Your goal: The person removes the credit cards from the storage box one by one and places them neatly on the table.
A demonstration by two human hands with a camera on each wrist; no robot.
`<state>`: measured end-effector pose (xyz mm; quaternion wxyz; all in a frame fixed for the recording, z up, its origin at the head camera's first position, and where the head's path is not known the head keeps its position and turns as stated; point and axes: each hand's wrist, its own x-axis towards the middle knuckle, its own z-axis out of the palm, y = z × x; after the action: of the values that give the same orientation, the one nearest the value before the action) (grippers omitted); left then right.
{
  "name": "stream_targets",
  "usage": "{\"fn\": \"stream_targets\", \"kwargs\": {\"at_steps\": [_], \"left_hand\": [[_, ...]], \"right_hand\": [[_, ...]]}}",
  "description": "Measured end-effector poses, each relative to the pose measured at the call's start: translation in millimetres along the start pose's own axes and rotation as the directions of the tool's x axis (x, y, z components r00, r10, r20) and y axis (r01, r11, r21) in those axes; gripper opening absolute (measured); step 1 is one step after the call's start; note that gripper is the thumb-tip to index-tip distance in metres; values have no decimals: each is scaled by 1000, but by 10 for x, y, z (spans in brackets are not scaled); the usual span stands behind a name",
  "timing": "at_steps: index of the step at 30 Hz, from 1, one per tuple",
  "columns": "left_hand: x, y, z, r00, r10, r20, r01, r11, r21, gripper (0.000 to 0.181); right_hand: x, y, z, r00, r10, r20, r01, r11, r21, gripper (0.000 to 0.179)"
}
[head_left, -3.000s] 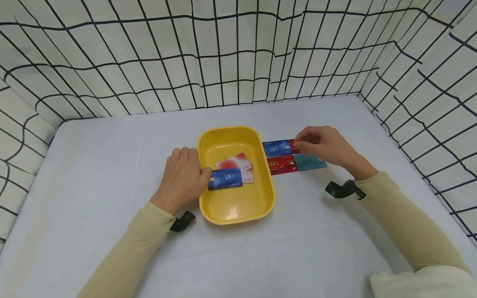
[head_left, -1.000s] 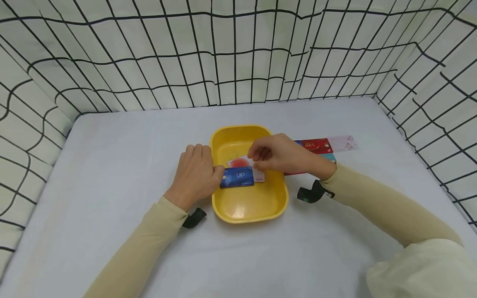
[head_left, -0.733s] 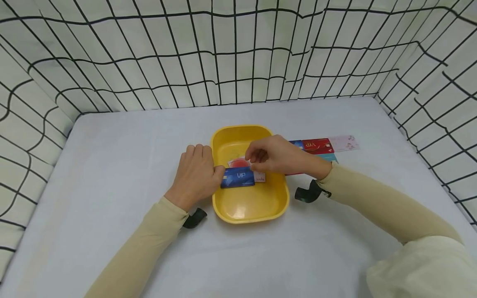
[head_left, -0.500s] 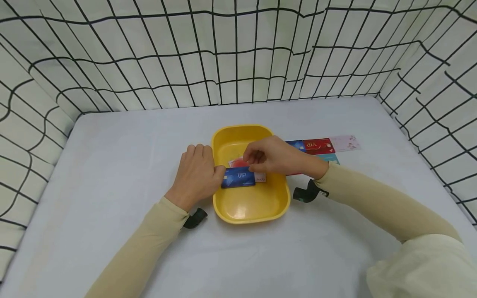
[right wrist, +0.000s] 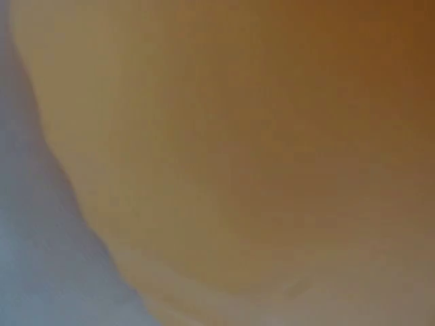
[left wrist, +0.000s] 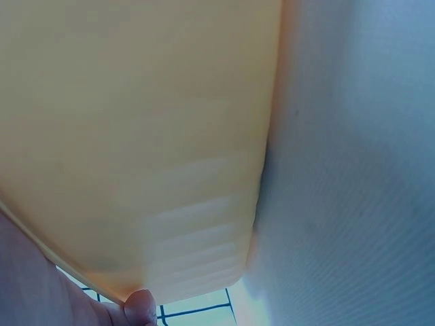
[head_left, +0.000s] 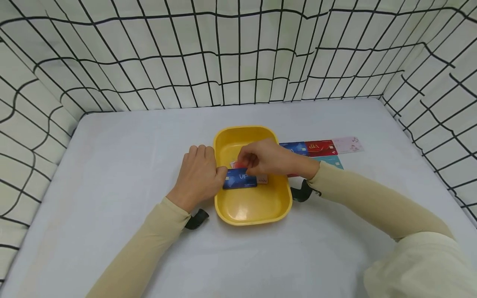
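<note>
My left hand (head_left: 196, 179) grips the left rim of a yellow plastic tray (head_left: 253, 213), thumb over the edge; in the left wrist view the tray's outer wall (left wrist: 149, 136) fills much of the frame. Inside the tray lies a blue VIP card (head_left: 238, 181) over pink-and-white cards (head_left: 262, 179). My right hand (head_left: 266, 157) reaches over the right rim with curled fingers, its thumb tip overlapping the blue card's upper edge; whether it pinches a card I cannot tell. The right wrist view shows only the blurred yellow tray (right wrist: 204, 136).
Right of the tray, cards lie edge to edge in two rows: blue (head_left: 295, 148), red (head_left: 321, 147) and pale pink (head_left: 348, 145) behind, teal (head_left: 331, 161) and a mostly covered red one in front. A black wire grid (head_left: 238, 51) encloses the white table (head_left: 149, 136).
My right hand has come from the cards on the right into the tray, then edged left to the blue card. The pale pink card now shows at the row's right end. Left hand unchanged.
</note>
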<state>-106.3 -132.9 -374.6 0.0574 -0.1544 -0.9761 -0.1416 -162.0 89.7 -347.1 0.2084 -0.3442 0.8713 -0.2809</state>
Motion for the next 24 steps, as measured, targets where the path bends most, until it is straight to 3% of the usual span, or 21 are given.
{"fn": "stream_targets", "kwargs": {"at_steps": [24], "left_hand": [[-10,-2,16,1000,9,-23,-8,1000,12,26]], "right_hand": [[61,-29,75,997,35,65,-21,978,-210,50]]}}
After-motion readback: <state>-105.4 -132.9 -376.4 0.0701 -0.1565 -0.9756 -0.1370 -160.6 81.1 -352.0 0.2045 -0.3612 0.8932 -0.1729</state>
